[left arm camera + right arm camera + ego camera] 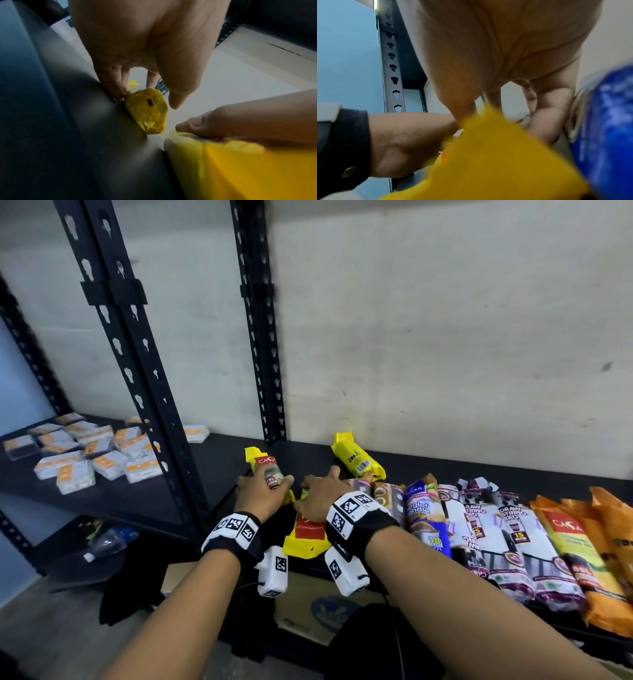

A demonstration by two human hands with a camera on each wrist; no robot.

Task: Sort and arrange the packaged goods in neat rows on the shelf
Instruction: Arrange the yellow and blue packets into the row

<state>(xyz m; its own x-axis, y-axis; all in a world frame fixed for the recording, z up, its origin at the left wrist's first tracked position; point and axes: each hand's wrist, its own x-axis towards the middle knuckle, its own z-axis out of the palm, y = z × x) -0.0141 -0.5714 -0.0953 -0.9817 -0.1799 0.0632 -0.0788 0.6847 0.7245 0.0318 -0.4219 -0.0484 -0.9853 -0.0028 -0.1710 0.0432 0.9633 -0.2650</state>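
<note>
Three yellow bag packs lie on the black shelf. My left hand curls over the left yellow pack, which has a red label; in the left wrist view my fingers touch that pack and the thumb hangs close beside it. Just to its right, my right hand grips the second yellow pack, thumb on one side and curled fingers on the other of the pack. The third yellow pack lies untouched near the wall.
To the right runs a row of packs: a blue one, white drawstring-bag packs, orange ones. Small white-and-orange packets lie scattered on the left shelf beyond the black upright. A cardboard box stands below.
</note>
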